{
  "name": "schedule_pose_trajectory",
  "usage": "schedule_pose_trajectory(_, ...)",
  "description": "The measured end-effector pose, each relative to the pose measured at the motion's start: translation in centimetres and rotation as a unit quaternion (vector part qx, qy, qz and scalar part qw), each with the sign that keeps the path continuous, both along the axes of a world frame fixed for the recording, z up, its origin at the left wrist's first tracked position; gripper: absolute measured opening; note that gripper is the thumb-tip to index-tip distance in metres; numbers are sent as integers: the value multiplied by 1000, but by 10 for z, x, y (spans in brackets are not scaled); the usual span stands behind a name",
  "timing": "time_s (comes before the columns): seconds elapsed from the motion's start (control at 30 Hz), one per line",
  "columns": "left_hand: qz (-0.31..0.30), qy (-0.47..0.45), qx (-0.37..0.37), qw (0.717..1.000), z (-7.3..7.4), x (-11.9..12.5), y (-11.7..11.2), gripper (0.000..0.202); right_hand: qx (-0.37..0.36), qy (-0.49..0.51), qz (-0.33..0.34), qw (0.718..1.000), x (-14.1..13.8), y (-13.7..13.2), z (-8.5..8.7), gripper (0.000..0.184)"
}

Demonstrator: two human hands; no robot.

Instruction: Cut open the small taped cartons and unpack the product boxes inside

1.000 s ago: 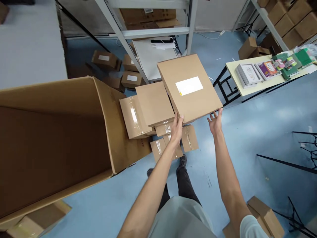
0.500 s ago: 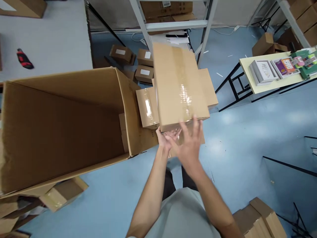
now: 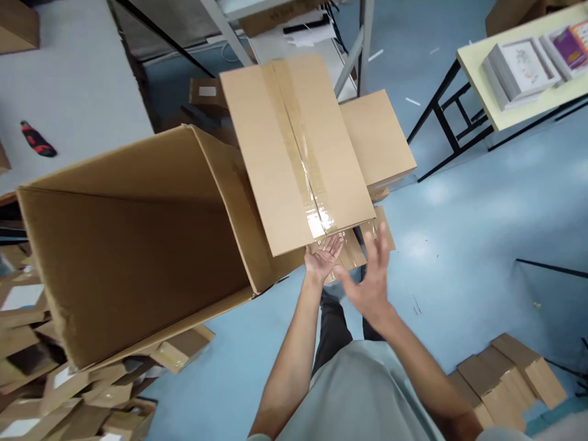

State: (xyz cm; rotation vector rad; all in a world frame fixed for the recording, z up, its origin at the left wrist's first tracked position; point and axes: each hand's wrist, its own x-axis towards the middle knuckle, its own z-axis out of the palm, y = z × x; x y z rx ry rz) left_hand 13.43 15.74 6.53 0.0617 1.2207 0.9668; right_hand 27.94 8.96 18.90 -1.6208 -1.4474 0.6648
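Flat taped cardboard box is up in the air, tilted, tape strip running lengthwise down its top face; its near short edge sits right above the left hand & its left part overlaps the corner of the big open carton. Left hand is palm-up w/ fingers stretched out flat, not curled, tips under the box's near edge. Looks like contact, but can't tell for sure whether they bear on it or are just below. Right hand is motion-blurred, fingers spread wide, closed on nothing, clear of the box & just below/right of its near right corner. Big carton lies on its side to the left, mouth toward the camera, inside bare brown. Behind the held box, a stack of similar flat boxes on the blue floor, next to a metal shelf rack post. Far right: pale desk w/ books. Far left: grey desk w/ a red-black utility knife. More small boxes bottom right, heap of flattened cardboard bottom left.
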Motion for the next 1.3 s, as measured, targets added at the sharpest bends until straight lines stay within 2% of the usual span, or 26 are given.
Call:
schedule_pose_trajectory(0.07,28,-37,-74,996,-19,7,-1,79,-41,69,-61,995,33,3,-20,98)
schedule_pose_trajectory(0.1,31,-48,-104,993,-29,13,-3,79,-68,107,-83,989,51,6,-36,94)
schedule_pose_trajectory(0.17,2,-47,-141,989,-50,29,-7,75,-119,169,-130,970,88,15,-81,87)
schedule_pose_trajectory(0.27,-101,13,-170,980,-93,57,-9,70,-186,205,-206,939,144,23,-176,96)
schedule_pose_trajectory(0.33,-152,56,-195,967,-131,74,-7,67,-269,198,-246,910,175,22,-244,106)
schedule_pose_trajectory(0.4,-177,95,-222,954,-174,87,-4,64,-356,190,-251,880,197,19,-306,109)
schedule_pose_trajectory(0.5,-211,157,-240,934,-241,97,-2,58,-418,194,-217,860,211,16,-384,108)
schedule_pose_trajectory(0.6,-248,193,-245,917,-299,103,-2,51,-421,211,-193,861,209,19,-446,100)
schedule_pose_trajectory(0.7,-280,195,-236,910,-340,112,-2,45,-424,227,-181,858,199,27,-492,88)
schedule_pose_trajectory(0.77,-297,186,-223,910,-354,118,-3,36,-429,233,-172,856,192,31,-510,80)
schedule_pose_trajectory(0.83,-308,178,-207,911,-355,123,-8,28,-429,229,-169,857,187,30,-513,79)
schedule_pose_trajectory(0.87,-312,177,-197,912,-350,125,-12,27,-427,223,-170,860,187,27,-509,81)
schedule_pose_trajectory(0.9,-315,175,-186,914,-342,127,-16,28,-422,216,-171,864,187,21,-500,82)
schedule_pose_trajectory(0.97,-322,170,-161,917,-316,132,-29,35,-408,199,-178,873,189,3,-471,84)
schedule_pose_trajectory(1.03,-332,159,-139,919,-279,140,-46,44,-393,183,-203,878,195,-24,-427,84)
schedule_pose_trajectory(1.1,-346,143,-123,919,-235,149,-65,52,-378,184,-258,870,201,-57,-373,85)
schedule_pose_trajectory(1.2,-373,114,-111,914,-161,164,-96,62,-344,206,-320,858,212,-108,-280,82)
schedule_pose_trajectory(1.3,-428,41,-101,897,-80,174,-124,76,-335,147,-387,846,222,-147,-186,83)
